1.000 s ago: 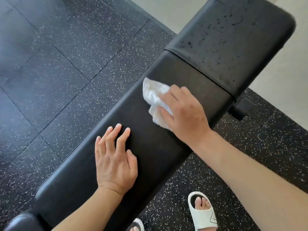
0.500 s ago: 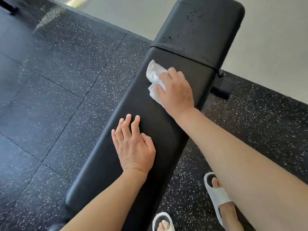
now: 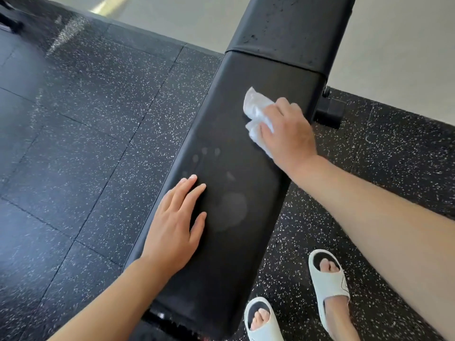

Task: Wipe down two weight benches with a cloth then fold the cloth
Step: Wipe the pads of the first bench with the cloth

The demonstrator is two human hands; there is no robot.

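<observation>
item: weight bench [image 3: 236,148], black padded, is being seen lengthwise, long pad nearest and a second pad [image 3: 293,28] beyond a seam.

item: cloth [image 3: 256,114], white, crumpled, is being held flat against the far right part of the long pad, just short of the seam. it is being pressed down under the right hand [image 3: 286,130], whose fingers are being kept loosely bent over it; whether the thumb is being tucked round the cloth cannot be told.

item: left hand [image 3: 176,222] is being rested palm-down on the near left edge of the long pad, fingers straight and close together, nothing being held.

item: hazy handprint [image 3: 229,207] with fingertip marks is being shown on the pad just beside the left hand.

item: droplets [image 3: 251,38], dark specks, are being shown on the second pad.

item: speckled rubber floor [image 3: 98,143]; two white slides [image 3: 327,279] are being worn beside the bench.

progress, as judged: wiping of this bench is being carried out and appears part done. the second pad, being speckled with droplets, seems not yet wiped, and the handprint area is likely needing a pass. a further bench is not being shown, so its state cannot be told. folding is being left for last; the cloth is bunched, not folded.
</observation>
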